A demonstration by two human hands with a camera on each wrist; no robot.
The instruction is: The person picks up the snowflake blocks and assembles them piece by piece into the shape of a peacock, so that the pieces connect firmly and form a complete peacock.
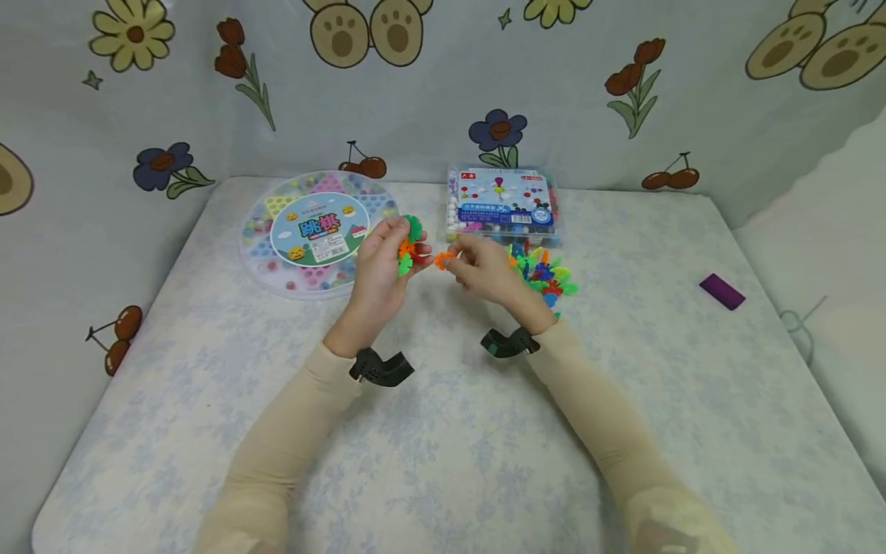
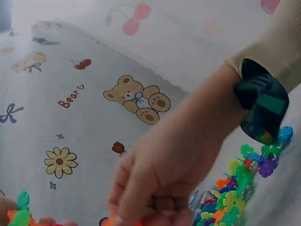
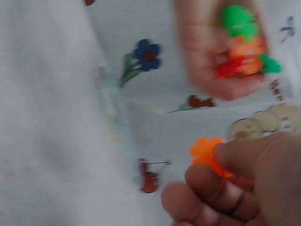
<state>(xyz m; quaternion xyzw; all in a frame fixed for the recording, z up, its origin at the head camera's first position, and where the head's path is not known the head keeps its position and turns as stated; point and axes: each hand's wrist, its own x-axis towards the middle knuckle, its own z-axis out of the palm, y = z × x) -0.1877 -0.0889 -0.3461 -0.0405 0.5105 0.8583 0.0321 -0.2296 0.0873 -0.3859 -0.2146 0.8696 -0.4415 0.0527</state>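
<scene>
My left hand [image 1: 380,259] holds a small cluster of joined snowflake discs [image 3: 247,47], green, orange and red, in its curled fingers. Just to its right, my right hand [image 1: 484,269] pinches a single orange snowflake disc [image 3: 207,153] between thumb and forefinger. A narrow gap separates that disc from the cluster. Beside and partly behind the right hand lies a pile of loose snowflake discs [image 1: 547,273] in many colours. In the left wrist view the right hand hides most of the orange disc, and the cluster shows only at the bottom left corner.
Behind the left hand lies a round Chinese checkers set [image 1: 314,281] with a printed label. A clear plastic box [image 1: 504,196] with a blue label stands at the back, behind the pile. Far to the right a purple block [image 1: 722,292] lies on the patterned table [image 1: 443,462].
</scene>
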